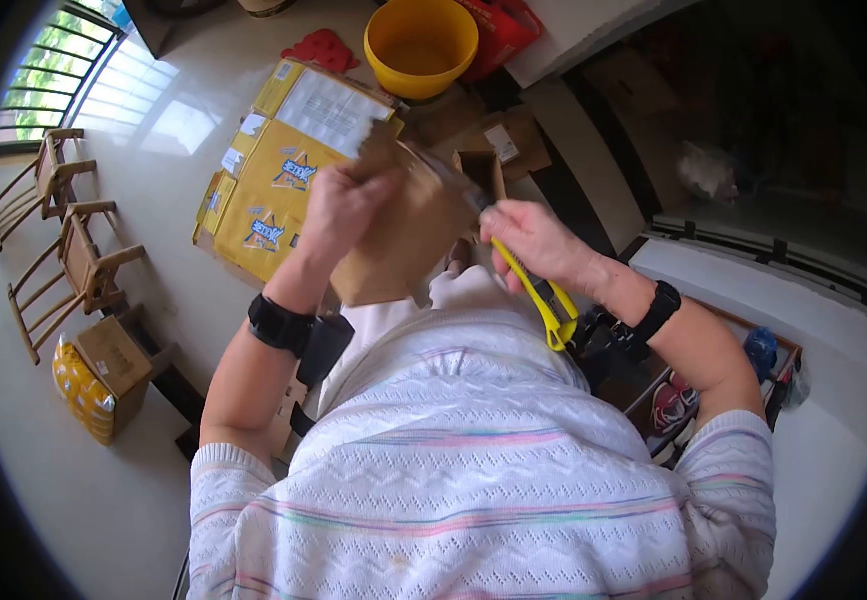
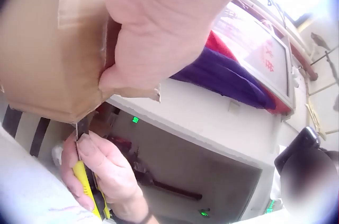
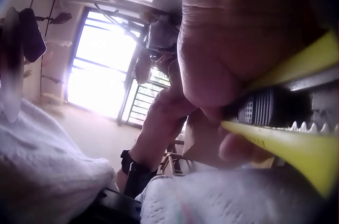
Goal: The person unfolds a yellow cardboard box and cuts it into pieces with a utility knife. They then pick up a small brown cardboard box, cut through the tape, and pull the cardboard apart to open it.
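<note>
My left hand (image 1: 348, 205) grips the torn upper edge of a brown cardboard box (image 1: 403, 245), held up in front of my lap. In the left wrist view, the thumb (image 2: 119, 76) presses on the cardboard beside a ragged flap. My right hand (image 1: 538, 240) is wrapped around a yellow utility knife (image 1: 555, 320), whose handle points back toward my body. Its blade meets the box's lower corner in the left wrist view. The black slider (image 3: 265, 108) and toothed track of the knife show close up in the right wrist view.
A flattened yellow carton (image 1: 268, 195) lies on the floor beyond my left hand. Behind the box stand a yellow bucket (image 1: 383, 70), a red bag (image 1: 505, 35) and small open cartons (image 1: 523, 140). Wooden chairs (image 1: 83, 255) and a carton (image 1: 113, 358) are at the left.
</note>
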{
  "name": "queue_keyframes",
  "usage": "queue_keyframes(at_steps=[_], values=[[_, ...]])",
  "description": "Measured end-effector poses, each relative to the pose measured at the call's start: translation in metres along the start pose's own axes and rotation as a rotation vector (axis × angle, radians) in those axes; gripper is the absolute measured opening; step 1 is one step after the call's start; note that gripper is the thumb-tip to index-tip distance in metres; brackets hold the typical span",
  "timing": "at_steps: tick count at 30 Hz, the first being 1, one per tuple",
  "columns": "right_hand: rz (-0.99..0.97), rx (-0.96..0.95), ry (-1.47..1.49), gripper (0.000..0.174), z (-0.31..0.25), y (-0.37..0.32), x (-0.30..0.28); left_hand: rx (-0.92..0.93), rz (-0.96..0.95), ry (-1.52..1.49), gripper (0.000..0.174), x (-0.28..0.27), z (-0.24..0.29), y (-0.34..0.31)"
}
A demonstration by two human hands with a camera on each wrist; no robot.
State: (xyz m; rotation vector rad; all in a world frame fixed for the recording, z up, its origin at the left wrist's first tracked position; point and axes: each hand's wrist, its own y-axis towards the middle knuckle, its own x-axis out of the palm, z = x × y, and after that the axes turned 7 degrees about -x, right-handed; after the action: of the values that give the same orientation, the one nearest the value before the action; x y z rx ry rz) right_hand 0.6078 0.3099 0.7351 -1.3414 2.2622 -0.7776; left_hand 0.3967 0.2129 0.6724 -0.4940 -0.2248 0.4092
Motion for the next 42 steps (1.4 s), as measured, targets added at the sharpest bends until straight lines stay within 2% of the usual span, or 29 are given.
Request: queue_keyframes(at_steps=[2,4,5,8,11,12,14,17,21,24,26,27,29,30,32,35,39,41,42], values=[[0.066,-0.020,0.004,0.031,-0.002,-0.001,-0.003,-0.021,0.017,-0.116,0.018,-0.008,0.005,0.006],[0.128,-0.046,-0.032,0.026,0.000,-0.001,-0.001,-0.205,0.082,-0.438,0.020,-0.013,0.016,0.003],[0.124,-0.045,-0.035,0.026,0.004,0.000,0.002,-0.205,0.102,-0.483,0.022,-0.018,0.007,0.010],[0.142,-0.140,-0.120,0.029,0.015,-0.001,0.010,-0.241,0.108,-0.581,0.023,-0.026,-0.013,0.021],[0.118,-0.250,-0.293,0.041,0.012,-0.008,0.016,-0.264,0.159,-0.749,0.019,-0.022,-0.019,0.022],[0.115,-0.248,-0.295,0.041,0.012,-0.007,0.019,-0.265,0.161,-0.752,0.019,-0.023,-0.028,0.026],[0.174,-0.303,-0.224,0.043,0.013,-0.003,0.024,-0.371,0.042,-0.845,0.022,-0.025,-0.048,0.038],[0.223,-0.293,-0.129,0.042,0.020,0.010,0.024,-0.427,-0.018,-0.847,0.025,0.008,-0.007,0.002],[0.253,-0.309,-0.145,0.037,0.019,0.015,0.021,-0.468,-0.055,-0.725,0.026,0.003,-0.005,0.001],[0.257,-0.301,-0.148,0.031,0.010,0.011,0.025,-0.431,-0.024,-0.722,0.018,0.000,-0.012,0.011],[0.368,-0.550,-0.491,0.028,0.006,0.008,0.027,-0.403,0.093,-0.787,0.017,0.000,-0.014,0.015],[0.368,-0.548,-0.491,0.028,0.006,0.006,0.027,-0.405,0.093,-0.788,0.017,-0.002,-0.016,0.019],[0.280,-0.611,-0.875,0.026,0.006,0.004,0.026,-0.406,0.118,-0.899,0.015,-0.005,-0.019,0.023],[0.279,-0.609,-0.874,0.026,0.008,0.004,0.027,-0.409,0.118,-0.899,0.015,-0.005,-0.019,0.024],[0.240,-0.613,-1.113,0.027,0.011,0.005,0.028,-0.414,0.129,-0.917,0.016,-0.005,-0.017,0.024],[0.133,-0.561,-1.165,0.026,0.011,0.007,0.026,-0.404,0.158,-0.931,0.018,-0.003,-0.011,0.023],[0.165,-0.615,-1.270,0.027,0.009,0.014,0.026,-0.395,0.138,-0.937,0.019,-0.003,-0.020,0.029],[0.201,-0.644,-1.464,0.030,0.011,0.020,0.025,-0.394,0.139,-0.921,0.018,0.001,-0.021,0.029],[0.202,-0.642,-1.463,0.030,0.010,0.022,0.024,-0.395,0.138,-0.920,0.018,0.003,-0.021,0.027]])
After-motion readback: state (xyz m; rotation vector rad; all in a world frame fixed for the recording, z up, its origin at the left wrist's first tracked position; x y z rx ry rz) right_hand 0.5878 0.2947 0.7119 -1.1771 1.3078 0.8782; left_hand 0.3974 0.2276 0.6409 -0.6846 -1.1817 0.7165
